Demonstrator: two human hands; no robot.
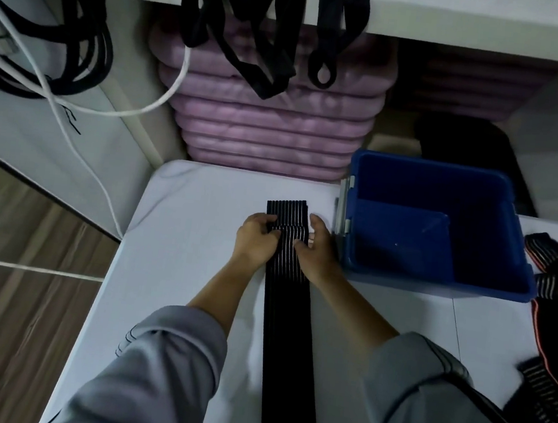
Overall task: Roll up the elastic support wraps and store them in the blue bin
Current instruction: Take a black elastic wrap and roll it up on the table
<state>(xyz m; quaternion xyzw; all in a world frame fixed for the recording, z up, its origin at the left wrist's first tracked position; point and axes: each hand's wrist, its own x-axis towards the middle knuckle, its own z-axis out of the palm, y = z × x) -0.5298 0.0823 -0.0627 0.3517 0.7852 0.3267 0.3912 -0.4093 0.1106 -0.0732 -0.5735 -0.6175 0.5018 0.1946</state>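
Pinching black wrap [287, 332] near far end w/ curled fingers of left hand [255, 240] & right hand [316, 253], on white table [190, 253], just beside blue bin [445, 191].

White table [195, 271], wood-look floor [18, 321], stacked purple mats [273, 124], dim light

Gripping a black striped wrap [284, 291] with left hand [256, 240] and right hand [316, 251], fingers curled over its doubled far end, short of the table's [185, 236] far edge. Laid flat from there back to the near edge. Just right of the hands, a blue bin [444, 165]; by the right edge, more wraps [547, 346] lying loose.
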